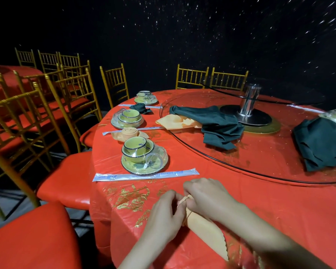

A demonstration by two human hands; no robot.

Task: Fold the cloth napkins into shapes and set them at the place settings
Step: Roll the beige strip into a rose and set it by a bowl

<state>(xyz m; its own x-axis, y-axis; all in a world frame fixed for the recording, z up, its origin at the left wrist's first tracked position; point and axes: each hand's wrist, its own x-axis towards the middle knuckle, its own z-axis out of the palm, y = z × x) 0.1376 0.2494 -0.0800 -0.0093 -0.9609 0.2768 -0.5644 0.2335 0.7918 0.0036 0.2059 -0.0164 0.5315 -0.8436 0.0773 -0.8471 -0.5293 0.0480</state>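
Napkin (208, 231), peach, in tight pinch of left hand (164, 216) and right hand (207, 197), on red tablecloth (283, 202).

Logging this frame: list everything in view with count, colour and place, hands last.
table: one, red cloth with gold print, right half.
glass turntable: one, clear, table centre.
wrapped dish sets: three, yellow-green, along the left edge; a fourth partly cut off far right.
chopstick packets: four, white, beside the settings.
rolled napkins: two, one peach, one dark green, between the left settings.
loose napkins: three, two dark green, one peach, on the turntable.
chairs: several, gold frames, red seats, left and behind.
napkin being folded: one, peach, near edge.
left hand: pinches its upper end.
right hand: pinches the same end.
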